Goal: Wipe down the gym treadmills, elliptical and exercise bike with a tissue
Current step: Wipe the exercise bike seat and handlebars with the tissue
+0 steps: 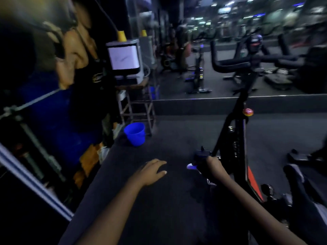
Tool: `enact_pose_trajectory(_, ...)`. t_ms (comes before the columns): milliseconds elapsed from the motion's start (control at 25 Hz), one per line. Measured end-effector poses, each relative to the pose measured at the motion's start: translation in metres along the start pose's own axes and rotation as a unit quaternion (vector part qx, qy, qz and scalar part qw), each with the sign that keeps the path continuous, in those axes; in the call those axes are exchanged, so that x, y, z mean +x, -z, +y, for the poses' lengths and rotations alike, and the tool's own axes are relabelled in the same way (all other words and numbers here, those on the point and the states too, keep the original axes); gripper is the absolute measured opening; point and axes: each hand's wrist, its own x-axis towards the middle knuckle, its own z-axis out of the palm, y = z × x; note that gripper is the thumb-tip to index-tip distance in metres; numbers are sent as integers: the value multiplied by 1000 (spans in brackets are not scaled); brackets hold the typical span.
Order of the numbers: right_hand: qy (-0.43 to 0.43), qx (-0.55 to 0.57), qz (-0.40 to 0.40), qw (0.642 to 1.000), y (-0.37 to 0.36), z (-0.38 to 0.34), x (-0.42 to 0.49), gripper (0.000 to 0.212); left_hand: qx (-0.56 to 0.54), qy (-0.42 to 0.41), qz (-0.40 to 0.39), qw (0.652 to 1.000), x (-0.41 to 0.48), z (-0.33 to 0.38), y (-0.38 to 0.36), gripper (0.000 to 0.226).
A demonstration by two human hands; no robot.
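1. Scene: a dim gym, blurred in places. A dark floor point(177, 138) fills the middle of the view. A mirror point(221, 50) runs across the far wall from 12 to 3 o'clock.

2. Bike point(236, 138): a black exercise bike stands at 3 to 4 o'clock. Its frame slopes up towards 1 o'clock to a black handlebar point(230, 65). A red knob point(248, 112) sits on the frame below the handlebar. A pedal point(201, 153) projects from the frame's lower end towards 9 o'clock.

3. Right hand point(211, 164): at 5 o'clock, back of the hand up, fingers curled downward. It grips the tissue point(192, 167) just below the pedal. Only a pale corner of the tissue shows, sticking out at the hand's 9 o'clock side. Whether the tissue touches the pedal cannot be told.

4. Left hand point(152, 171): at 6 o'clock, palm down, fingers straight and slightly spread. It holds nothing and hovers over the floor, apart from the bike.

5. Other items: a blue bucket point(135, 133) stands on the floor at 9 o'clock of the bike. Behind it, a bench point(141, 84) carries a white box point(124, 57). A poster point(70, 59) covers the wall at 10 o'clock.
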Motion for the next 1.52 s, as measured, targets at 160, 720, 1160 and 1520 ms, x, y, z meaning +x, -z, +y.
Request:
enact_pose_trajectory(160, -86, -15, 54, 995, 0, 17, 39, 24, 38, -103, -38, 993, 92, -6, 13, 51)
enact_pose_trajectory(720, -250, 123, 257, 925, 29, 15, 217, 18, 28, -312, -109, 943, 349, -34, 90, 46)
enact_pose_trajectory(1160, -211, 151, 533, 805, 127, -21, 403, 19, 46, -612, 93, 784, 604, 2, 206, 64)
enact_pose_trajectory(1520, -243, 41, 625, 741, 218, 17, 475, 24, 28, -694, 226, 683, 734, 100, 251, 58)
